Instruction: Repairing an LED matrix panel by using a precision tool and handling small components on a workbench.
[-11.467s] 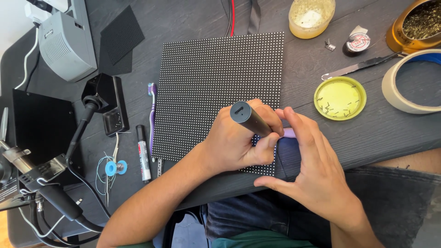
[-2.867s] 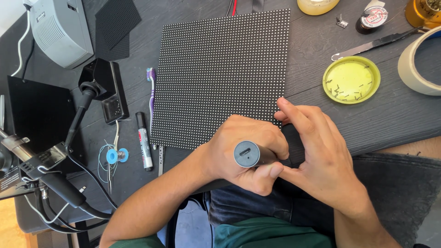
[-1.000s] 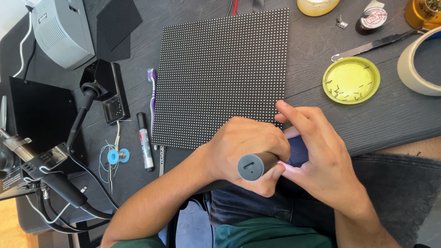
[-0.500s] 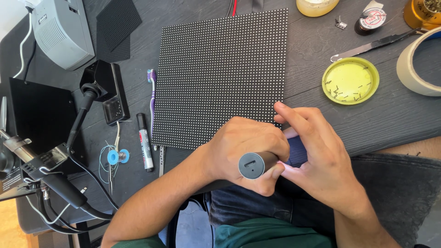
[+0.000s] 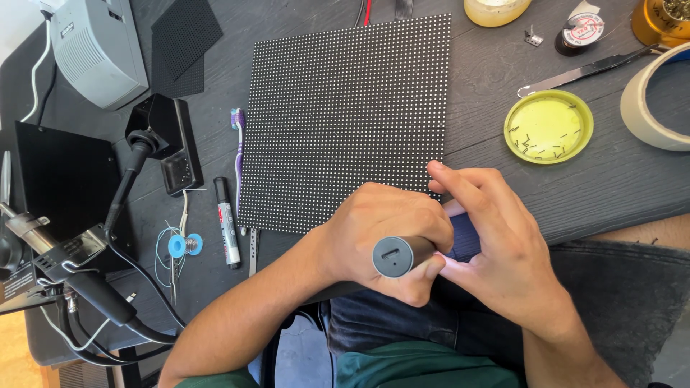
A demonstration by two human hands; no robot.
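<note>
My left hand (image 5: 381, 230) is wrapped around a dark grey cylindrical tool (image 5: 394, 256), whose round end with a small slot faces the camera. My right hand (image 5: 496, 244) rests against it from the right, fingers spread over a dark blue object (image 5: 463, 237) at the near edge of the table. Both hands sit at the lower right corner of a large black panel covered in a grid of small white dots (image 5: 348, 118), which lies flat on the dark table (image 5: 625, 187). The tool's tip is hidden under my hands.
A yellow lid holding several tiny parts (image 5: 548, 126) lies right of the panel, beside a roll of tape (image 5: 658, 97) and metal tweezers (image 5: 589, 70). Left of the panel are a purple toothbrush (image 5: 238, 154), a marker (image 5: 226, 231), a solder spool (image 5: 185, 245), a black stand (image 5: 162, 140) and a grey box (image 5: 90, 47).
My left hand has tilted the tool from upright over the panel's edge to end-on toward the camera, and both hands have slid slightly toward me. In the last second almost nothing moves.
</note>
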